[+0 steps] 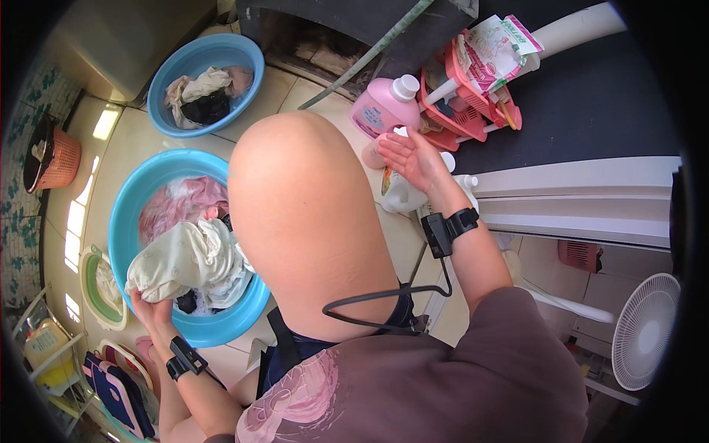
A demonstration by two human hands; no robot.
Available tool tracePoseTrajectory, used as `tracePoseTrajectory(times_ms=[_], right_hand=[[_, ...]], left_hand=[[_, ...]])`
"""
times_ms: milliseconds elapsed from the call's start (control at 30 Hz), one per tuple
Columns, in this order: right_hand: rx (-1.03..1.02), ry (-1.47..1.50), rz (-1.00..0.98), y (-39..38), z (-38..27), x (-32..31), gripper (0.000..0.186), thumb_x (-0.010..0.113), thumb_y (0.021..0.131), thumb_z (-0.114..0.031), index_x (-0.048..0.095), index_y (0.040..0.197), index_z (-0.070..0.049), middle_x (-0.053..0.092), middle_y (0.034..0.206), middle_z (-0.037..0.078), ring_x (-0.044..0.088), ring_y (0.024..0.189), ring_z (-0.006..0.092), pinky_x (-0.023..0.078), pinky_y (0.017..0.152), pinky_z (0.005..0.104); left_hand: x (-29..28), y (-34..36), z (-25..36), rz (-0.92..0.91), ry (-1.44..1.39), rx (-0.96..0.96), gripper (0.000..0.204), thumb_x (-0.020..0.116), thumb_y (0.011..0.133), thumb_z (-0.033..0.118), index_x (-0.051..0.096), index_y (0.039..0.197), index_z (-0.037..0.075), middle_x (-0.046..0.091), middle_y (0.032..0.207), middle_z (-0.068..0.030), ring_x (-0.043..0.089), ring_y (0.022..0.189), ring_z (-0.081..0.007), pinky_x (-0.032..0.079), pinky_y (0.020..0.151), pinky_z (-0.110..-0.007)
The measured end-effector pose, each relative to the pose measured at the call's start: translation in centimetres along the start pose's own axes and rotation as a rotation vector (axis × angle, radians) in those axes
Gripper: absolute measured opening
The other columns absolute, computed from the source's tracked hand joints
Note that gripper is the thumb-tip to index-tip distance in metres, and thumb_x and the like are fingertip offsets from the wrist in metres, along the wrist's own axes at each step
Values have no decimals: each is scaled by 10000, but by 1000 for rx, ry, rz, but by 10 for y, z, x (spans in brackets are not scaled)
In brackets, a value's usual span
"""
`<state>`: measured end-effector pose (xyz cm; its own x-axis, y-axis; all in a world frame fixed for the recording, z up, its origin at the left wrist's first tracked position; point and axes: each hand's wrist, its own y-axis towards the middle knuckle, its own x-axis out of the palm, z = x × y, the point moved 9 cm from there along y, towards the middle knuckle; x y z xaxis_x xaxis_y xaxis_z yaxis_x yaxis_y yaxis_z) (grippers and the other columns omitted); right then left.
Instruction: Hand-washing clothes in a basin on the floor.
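Observation:
My left hand (pixel 153 311) grips the edge of a wet white garment (pixel 185 258) at the near left side of a large blue basin (pixel 118 214). Most of that garment lies bunched in the basin, over sudsy water. Behind it, a pink cloth (pixel 181 203) soaks among foam, and part of a dark piece shows below. On the right, my right hand (pixel 415 161) is held out palm up with its fingers stretched and nothing in it. It is nearest a small pink bottle (pixel 371 153) and a white jug (pixel 402 193); whether it touches them I cannot tell.
A second blue basin (pixel 255 81) with clothes stands farther back. A large pink detergent bottle (pixel 384 107) stands beside a pink rack (pixel 465 96). At left are a green-rimmed basin (pixel 90 277) and an orange basket (pixel 63 162); a white fan (pixel 646 332) is at right.

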<state>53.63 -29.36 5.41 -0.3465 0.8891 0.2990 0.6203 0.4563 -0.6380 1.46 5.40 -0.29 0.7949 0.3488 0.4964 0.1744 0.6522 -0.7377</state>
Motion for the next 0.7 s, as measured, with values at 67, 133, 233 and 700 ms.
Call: tracePoseTrajectory(times_ms=[67, 133, 233, 700], right_hand=[[128, 171, 12, -2, 39, -6, 616, 460, 965, -488, 473, 1263, 51, 547, 1268, 213, 558, 1174, 304, 476, 955, 388], [98, 331, 51, 8, 49, -7, 628, 472, 958, -496, 475, 1258, 56, 541, 1266, 207, 549, 1179, 297, 472, 964, 389], [-15, 602, 197, 29, 49, -15, 615, 486, 954, -488, 479, 1241, 56, 543, 1234, 186, 547, 1151, 277, 469, 965, 382], [15, 534, 337, 30, 52, -21, 383, 476, 985, -381, 488, 1051, -3, 594, 1007, 145, 611, 927, 251, 519, 845, 363]], left_hand=[[-4, 3, 3, -18, 15, 9, 468, 392, 894, 190, 484, 1313, 3, 488, 1375, -189, 436, 1290, -374, 301, 1106, -553], [-7, 7, 4, -40, 24, 20, 475, 396, 891, 194, 481, 1317, 1, 483, 1380, -189, 430, 1296, -373, 291, 1111, -554], [-5, 9, -6, -84, 34, -41, 487, 407, 885, 207, 479, 1319, -2, 484, 1382, -184, 428, 1300, -366, 278, 1119, -552], [-13, -6, -11, -55, 5, -5, 469, 401, 890, 179, 480, 1306, -21, 487, 1374, -195, 439, 1288, -371, 302, 1111, -545]])
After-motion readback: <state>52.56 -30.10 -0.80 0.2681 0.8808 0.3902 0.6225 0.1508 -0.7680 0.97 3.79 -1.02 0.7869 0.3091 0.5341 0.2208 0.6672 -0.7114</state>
